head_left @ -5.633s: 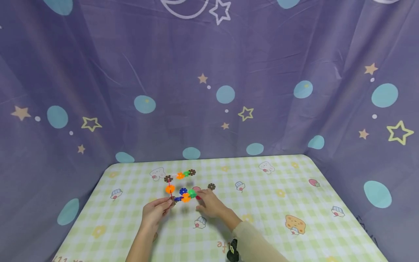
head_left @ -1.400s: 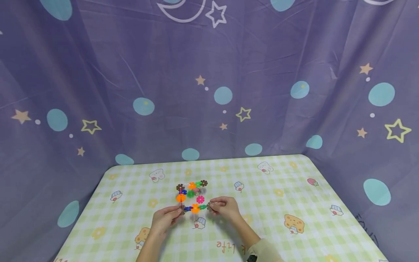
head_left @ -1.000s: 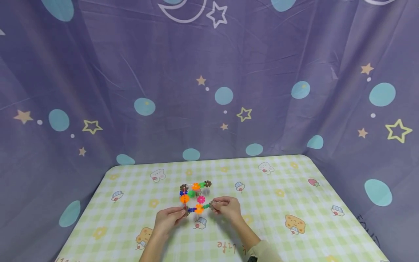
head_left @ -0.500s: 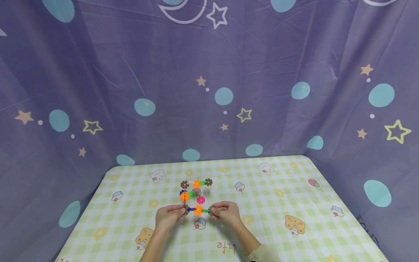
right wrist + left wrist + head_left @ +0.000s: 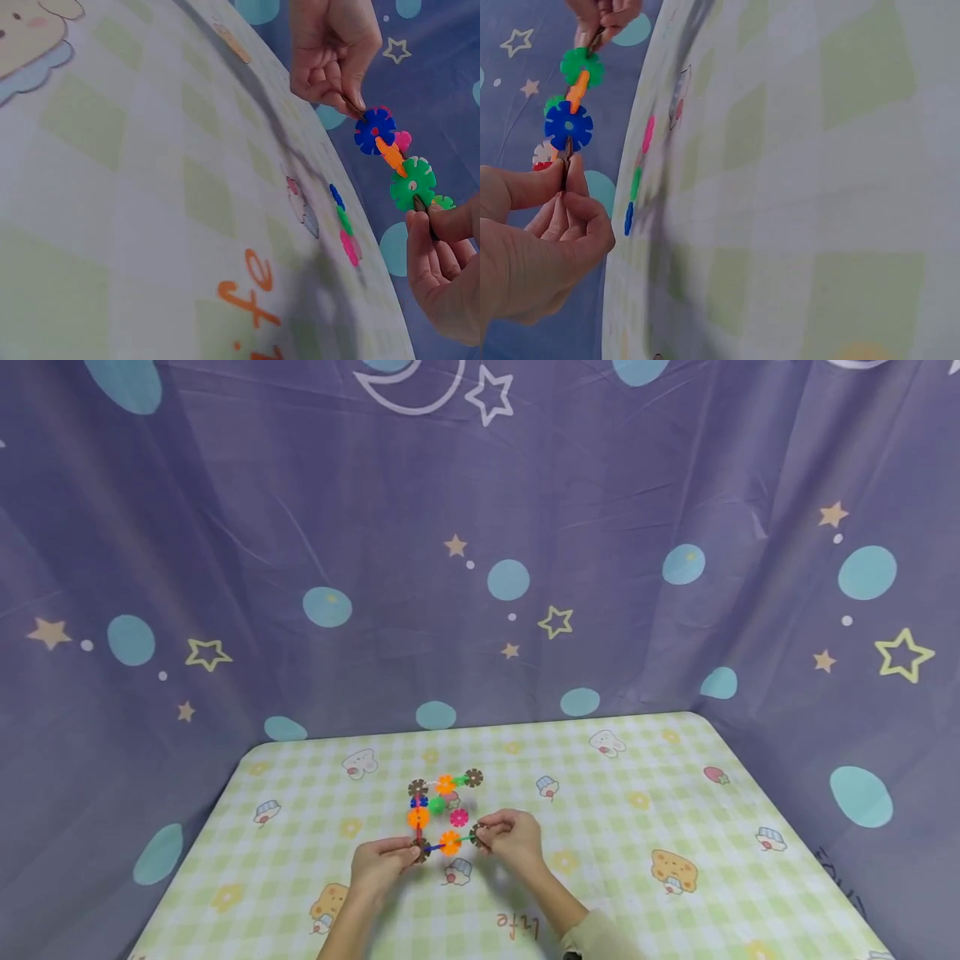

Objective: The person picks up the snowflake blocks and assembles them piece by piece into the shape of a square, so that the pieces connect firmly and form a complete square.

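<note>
Above the surface (image 5: 600,893), my left grip (image 5: 377,865) pinches one brown disc (image 5: 423,853) and my right grip (image 5: 516,838) pinches another brown disc (image 5: 476,836), presumably to steady the linked chain (image 5: 450,843) between them.

Booth: starry curtain (image 5: 615,635), checked tabletop (image 5: 600,910)

I see only part of the dark brown, notched plastic disc (image 5: 424,852) pinched in the left grip (image 5: 381,865). The right grip (image 5: 514,840) hides much of a second dark brown, notched plastic disc (image 5: 475,835). My head view's bottom edge cuts off the beige fabric sleeve (image 5: 602,937) and the green-and-white checked worktop (image 5: 637,918). A dark thing (image 5: 572,955) at the cuff is too small to identify.
</note>
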Motion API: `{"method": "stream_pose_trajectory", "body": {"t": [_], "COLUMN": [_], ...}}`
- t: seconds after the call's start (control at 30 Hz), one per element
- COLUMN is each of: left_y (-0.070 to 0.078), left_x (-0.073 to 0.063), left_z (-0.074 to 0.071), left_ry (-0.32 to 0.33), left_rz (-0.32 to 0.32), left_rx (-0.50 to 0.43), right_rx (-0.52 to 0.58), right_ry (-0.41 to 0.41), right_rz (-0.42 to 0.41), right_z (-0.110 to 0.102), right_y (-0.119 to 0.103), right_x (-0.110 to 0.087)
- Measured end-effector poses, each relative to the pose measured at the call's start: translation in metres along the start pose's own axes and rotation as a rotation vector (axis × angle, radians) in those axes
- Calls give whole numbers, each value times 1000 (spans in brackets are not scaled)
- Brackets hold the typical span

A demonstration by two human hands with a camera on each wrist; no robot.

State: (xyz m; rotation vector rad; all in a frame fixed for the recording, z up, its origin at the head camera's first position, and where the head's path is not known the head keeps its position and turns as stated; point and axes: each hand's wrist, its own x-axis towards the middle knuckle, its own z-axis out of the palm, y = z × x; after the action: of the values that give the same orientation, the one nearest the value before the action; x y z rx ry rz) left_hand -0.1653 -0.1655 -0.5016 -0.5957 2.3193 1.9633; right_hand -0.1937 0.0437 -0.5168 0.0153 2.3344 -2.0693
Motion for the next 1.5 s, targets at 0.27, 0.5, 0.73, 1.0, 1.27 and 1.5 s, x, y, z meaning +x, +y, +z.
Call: {"method": "stream_pose_trajectory", "body": {"t": [0.27,0.5,0.73,1.0,1.27,1.5], "left_y": [0,10,10,8,3,3], "left_x": [-1,7,12,13,1,-11], "left_z": [0,-5,-3,0,20,44], "left_ry": [-12,-43,-103,-128,-178,-237], "left_rz": [-4,43,31,21,29,22], "left_rx": [-34,-9,-82,-220,-277,-225], "right_rx": [-2,71,78,78,188,217], "right_ry": [-64,-304,-379,-279,-188,-168], "right_rz": [46,235,277,180,152,138], "right_z": [-5,-22,-31,-27,-22,-9], "right_y": [-7,-5,-2,-4,-9,-7], "right_x": [1,6,5,1,5,4]}}
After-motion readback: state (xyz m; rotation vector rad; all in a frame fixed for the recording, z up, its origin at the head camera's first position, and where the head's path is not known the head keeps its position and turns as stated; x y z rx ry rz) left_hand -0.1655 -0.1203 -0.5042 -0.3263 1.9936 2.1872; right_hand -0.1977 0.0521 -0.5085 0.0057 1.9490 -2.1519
